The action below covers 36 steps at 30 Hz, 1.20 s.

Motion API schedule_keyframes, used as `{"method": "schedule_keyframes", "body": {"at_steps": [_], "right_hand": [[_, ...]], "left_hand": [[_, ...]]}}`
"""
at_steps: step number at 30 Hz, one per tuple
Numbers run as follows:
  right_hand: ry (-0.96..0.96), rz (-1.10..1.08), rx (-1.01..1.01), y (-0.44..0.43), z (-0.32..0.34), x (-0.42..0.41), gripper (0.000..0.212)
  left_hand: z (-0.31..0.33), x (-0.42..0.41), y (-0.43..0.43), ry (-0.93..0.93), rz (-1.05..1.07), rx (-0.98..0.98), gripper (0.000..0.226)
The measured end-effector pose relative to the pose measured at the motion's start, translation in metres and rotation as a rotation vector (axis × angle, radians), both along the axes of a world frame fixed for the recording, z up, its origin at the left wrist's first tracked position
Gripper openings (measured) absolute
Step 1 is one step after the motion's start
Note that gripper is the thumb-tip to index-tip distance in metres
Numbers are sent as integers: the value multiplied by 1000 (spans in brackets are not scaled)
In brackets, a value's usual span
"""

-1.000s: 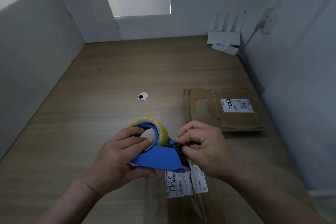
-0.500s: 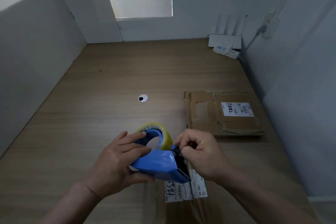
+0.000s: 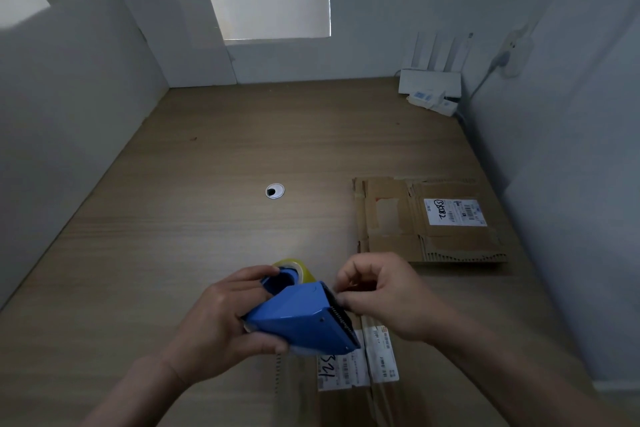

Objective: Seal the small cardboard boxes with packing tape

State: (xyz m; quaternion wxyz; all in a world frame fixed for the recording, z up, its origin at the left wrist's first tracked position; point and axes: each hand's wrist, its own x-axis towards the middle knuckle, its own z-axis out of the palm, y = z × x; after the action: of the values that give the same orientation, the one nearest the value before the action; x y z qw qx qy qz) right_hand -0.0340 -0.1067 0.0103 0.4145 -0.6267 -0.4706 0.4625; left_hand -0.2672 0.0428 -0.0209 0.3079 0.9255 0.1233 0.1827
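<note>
Fingers of L hand wrap the blue tape dispenser at lower centre of frame: index and mid fingers curl over the top into the hub hole, thumb clamps underneath, a firm closed grip. R hand sits just right of it, fingers curled tight, thumb and forefinger tips pinched narrow right at the dispenser's toothed cutter edge; can't tell if any tape end is between them. Dispenser is smooth hard plastic, wedge-shaped, w/ a dark serrated strip along its right edge. Tape roll pokes out behind it, yellowish, glossy, round. Directly below both hands, at bottom centre, lies the near box: brown cardboard, flat top, two white shipping labels w/ barcodes and black handwriting, dispenser hovering over its upper edge. Far box sits centre-right, well apart from the hands: worn corrugated cardboard, ragged fluted edge, old tape patches, one white label. Both rest on a wood-grain table, matte, w/ a round cable grommet mid-frame. White router w/ upright antennas stands in the upper-right corner by the grey wall.
</note>
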Motion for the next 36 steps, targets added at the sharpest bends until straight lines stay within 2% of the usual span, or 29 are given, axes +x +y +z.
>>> {"method": "schedule_keyframes", "body": {"at_steps": [5, 11, 12, 15, 17, 19, 22, 26, 29, 36], "right_hand": [[-134, -37, 83, -4, -2, -9, 12], [-189, -86, 52, -6, -6, -14, 42], [-188, -81, 42, -6, -6, -15, 41], [-238, -39, 61, -6, -4, -16, 19], [-273, -37, 90, -6, -5, -18, 27], [-321, -36, 116, -6, -8, -19, 26], [-412, -43, 176, -5, -11, -21, 7], [-459, -44, 286, -7, -15, -23, 23], [-493, -15, 297, -11, -21, -25, 14], [-380, 0, 197, -19, -21, -29, 13]], "left_hand": [[3, -1, -3, 3, -6, -39, 46], [6, -4, -5, 24, 33, -69, 33], [7, -4, -5, 29, 38, -70, 32], [5, -5, -4, 47, 54, -76, 39], [3, -6, -4, 57, 62, -79, 44], [2, -7, -3, 56, 61, -79, 41], [2, -8, -2, 46, 73, -53, 29], [0, -10, 2, 53, 65, 29, 34], [1, -13, 5, 65, 43, 73, 44], [2, -17, 6, 93, 8, 80, 36]]}}
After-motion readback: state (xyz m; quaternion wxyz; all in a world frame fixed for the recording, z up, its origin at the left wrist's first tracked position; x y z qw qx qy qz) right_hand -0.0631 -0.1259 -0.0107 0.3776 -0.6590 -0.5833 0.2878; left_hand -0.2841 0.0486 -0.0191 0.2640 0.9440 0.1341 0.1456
